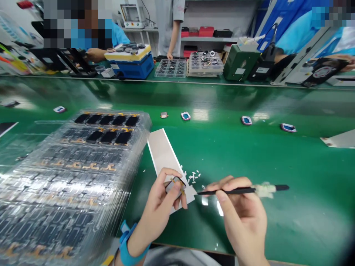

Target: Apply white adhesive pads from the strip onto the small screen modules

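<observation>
Between the thumb and fingers of my left hand (163, 203) is a small square display module (172, 186) with a dark rim and an orange ribbon tab. A blue wrist strap (128, 245) circles that wrist. My right hand (241, 207) grips black tweezers (238, 191), wrapped near the rear with pale tape. Their tips point left, close to the edge of a long whitish strip sheet (163, 151) lying under my left hand. I cannot tell whether the tips hold anything. Several tiny white pieces (192, 177) lie scattered beside the sheet.
A tall stack of clear trays (133, 155) with display modules in its top tray stands left. Small watch-like cases (185, 116) and a square part (164, 115) sit farther back on the green bench (222, 155). Across it, co-workers are behind a blue box (135, 66) and clear part trays (170, 68).
</observation>
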Action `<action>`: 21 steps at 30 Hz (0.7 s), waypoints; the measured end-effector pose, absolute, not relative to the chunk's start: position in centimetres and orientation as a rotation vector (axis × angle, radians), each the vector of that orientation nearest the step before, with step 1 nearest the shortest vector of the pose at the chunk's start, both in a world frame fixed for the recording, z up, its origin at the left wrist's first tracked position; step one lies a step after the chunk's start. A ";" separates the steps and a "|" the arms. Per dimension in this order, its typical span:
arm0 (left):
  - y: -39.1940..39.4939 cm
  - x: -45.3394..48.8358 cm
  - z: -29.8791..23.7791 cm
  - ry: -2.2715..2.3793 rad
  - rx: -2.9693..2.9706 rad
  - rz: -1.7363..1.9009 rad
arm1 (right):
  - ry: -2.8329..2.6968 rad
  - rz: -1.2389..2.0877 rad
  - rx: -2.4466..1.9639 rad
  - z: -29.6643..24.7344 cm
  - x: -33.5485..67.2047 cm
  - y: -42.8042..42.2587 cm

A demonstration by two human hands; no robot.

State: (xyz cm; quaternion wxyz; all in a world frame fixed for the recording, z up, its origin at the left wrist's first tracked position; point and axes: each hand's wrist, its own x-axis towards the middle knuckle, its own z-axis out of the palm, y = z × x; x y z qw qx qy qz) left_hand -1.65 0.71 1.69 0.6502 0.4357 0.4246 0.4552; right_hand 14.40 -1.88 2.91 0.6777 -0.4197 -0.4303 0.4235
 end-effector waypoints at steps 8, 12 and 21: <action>-0.3 -1.8 1.2 0.936 1.075 0.861 | -0.909 1.188 -0.880 1.5 13.5 -1.5; -0.5 -2.0 1.1 0.919 0.984 0.850 | -0.896 1.165 -0.921 0.9 13.6 -1.9; -0.5 -1.7 1.2 0.960 1.109 0.905 | -0.848 1.151 -1.018 1.2 13.6 -1.8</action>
